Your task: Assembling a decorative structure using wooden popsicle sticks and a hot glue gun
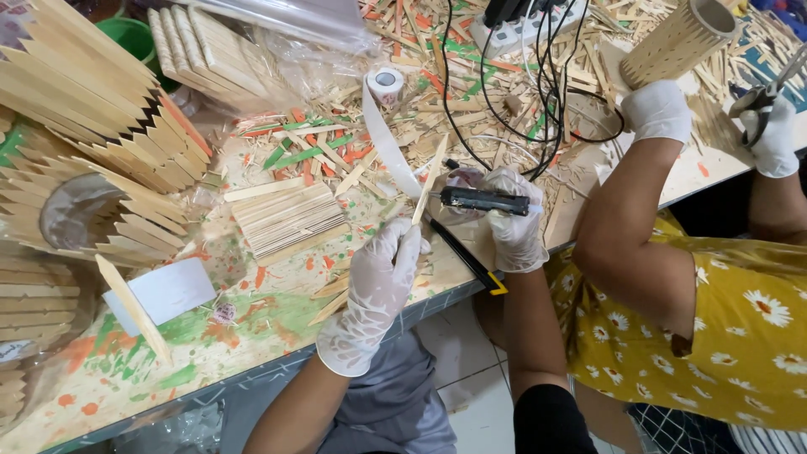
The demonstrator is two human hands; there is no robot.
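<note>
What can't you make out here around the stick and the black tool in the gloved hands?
- Head view: the tip of the black tool is covered by the right hand, so contact with the wooden stick cannot be told.
- The stick's lower end is hidden in the left hand.
- The wooden stick structure is cut off by the left edge.
- The neighbour's scissors are small and blurred.

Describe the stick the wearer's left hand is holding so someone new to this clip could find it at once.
Start at the paint-stained table and find the two gloved hands at its near edge. The left hand pinches a stick that rises toward the tape roll. Unlike the loose sticks lying flat around it, it is lifted, beside the black tool in the right hand.
</note>
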